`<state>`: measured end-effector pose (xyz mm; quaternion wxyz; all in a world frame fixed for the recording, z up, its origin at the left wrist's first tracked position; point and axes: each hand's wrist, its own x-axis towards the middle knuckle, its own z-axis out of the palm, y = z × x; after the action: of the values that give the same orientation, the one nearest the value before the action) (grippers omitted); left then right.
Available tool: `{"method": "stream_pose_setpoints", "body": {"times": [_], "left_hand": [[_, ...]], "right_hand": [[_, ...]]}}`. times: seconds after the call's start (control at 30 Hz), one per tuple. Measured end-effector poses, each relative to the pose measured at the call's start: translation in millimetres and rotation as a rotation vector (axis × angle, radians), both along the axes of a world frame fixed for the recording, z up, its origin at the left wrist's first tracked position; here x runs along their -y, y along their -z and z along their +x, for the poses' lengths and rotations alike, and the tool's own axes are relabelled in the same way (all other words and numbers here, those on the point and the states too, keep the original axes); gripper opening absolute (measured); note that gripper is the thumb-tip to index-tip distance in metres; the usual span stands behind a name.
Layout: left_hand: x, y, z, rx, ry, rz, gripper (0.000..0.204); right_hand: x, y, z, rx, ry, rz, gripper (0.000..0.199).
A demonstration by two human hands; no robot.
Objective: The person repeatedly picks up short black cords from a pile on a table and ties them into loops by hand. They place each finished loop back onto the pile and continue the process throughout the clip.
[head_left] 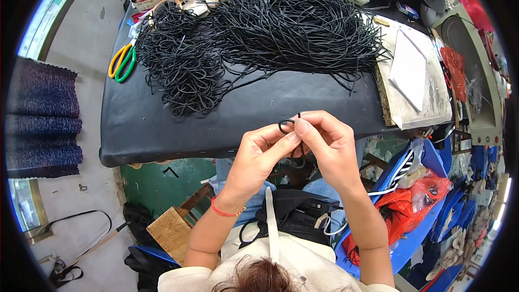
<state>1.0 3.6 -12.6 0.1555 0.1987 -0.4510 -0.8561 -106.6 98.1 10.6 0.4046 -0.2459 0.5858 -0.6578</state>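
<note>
Both my hands meet in front of the table's near edge, fingertips pinched together around a thin black cord (283, 124). The cord bends into a small loop beside the fingertips, and a short end sticks up above them. My left hand (266, 148) pinches it from the left, thumb and forefinger closed. My right hand (326, 138) grips it from the right, thumb pressed against the forefinger. More dark cord shows just below the fingers, partly hidden by them. On the table lie a tangled pile of black cords (181, 59) and a larger spread bundle of straighter black cords (303, 21).
Scissors (123, 62) with yellow and green handles lie at the left of the black-covered table (162, 138). A pale board (438, 97) carries folded white paper (412, 73) at the right. Below it, a blue bin (432, 157) holds red plastic bags (403, 211). A wooden stool (168, 232) stands lower left.
</note>
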Motion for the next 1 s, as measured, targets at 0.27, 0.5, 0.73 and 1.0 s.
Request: {"method": "stream_pose_setpoints", "body": {"times": [0.27, 0.5, 0.73, 1.0], "left_hand": [[-3, -3, 4, 0.01, 0.005, 0.13, 0.017], [-3, -2, 5, 0.003, 0.053, 0.129, 0.018], [-9, 8, -3, -0.06, -0.216, 0.311, 0.016], [-13, 6, -7, 0.062, -0.229, -0.033, 0.015]], "right_hand": [[1, 9, 8, 0.038, 0.13, 0.007, 0.023], [1, 8, 2, 0.182, 0.097, 0.078, 0.028], [-4, 9, -5, -0.008, 0.244, 0.072, 0.038], [-14, 10, -8, -0.126, 0.071, 0.115, 0.016]]}}
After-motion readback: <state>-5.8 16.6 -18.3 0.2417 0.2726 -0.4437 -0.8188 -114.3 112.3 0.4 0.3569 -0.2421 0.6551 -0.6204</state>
